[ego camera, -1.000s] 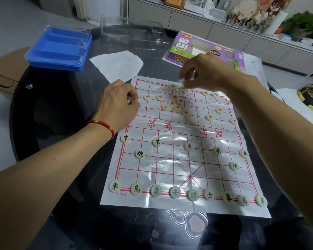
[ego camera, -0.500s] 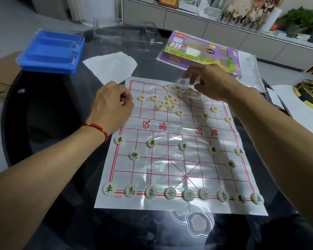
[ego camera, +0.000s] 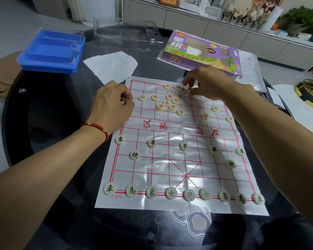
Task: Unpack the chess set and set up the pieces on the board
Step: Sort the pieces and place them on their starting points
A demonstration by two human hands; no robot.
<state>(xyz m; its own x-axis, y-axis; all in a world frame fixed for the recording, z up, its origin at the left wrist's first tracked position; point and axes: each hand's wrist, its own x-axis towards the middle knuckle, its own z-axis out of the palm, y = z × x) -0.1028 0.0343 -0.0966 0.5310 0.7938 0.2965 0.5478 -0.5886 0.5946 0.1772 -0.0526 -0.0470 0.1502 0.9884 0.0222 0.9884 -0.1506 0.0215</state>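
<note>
- The board (ego camera: 179,159), a thin shiny sheet with red lines, lies flat on the dark bench (ego camera: 43,114).
- The black pieces (ego camera: 189,194) stand in a neat row along the near edge of the board. More of them sit in two rows above that one.
- The red pieces (ego camera: 170,101) are at the far end. Some lie in a loose bunch left of the middle. A few sit apart on the right side.
- The right hand (ego camera: 211,83) is over the far edge of the board. Its fingers (ego camera: 187,81) pinch one pale piece (ego camera: 189,89) that is on the back line or just above it.
- Two red pieces sit just left of that piece on the same line.
- The left hand (ego camera: 112,107) is at the left edge of the board, near the far end. Its fingers are curled in tight. I cannot tell if there is anything inside.
- A red band (ego camera: 96,128) is on the left wrist.
- A blue tray (ego camera: 51,51) sits far left on the bench.
- A white paper (ego camera: 112,66) lies between the tray and the board.
- A purple box (ego camera: 199,51) lies past the board, behind the right hand.
</note>
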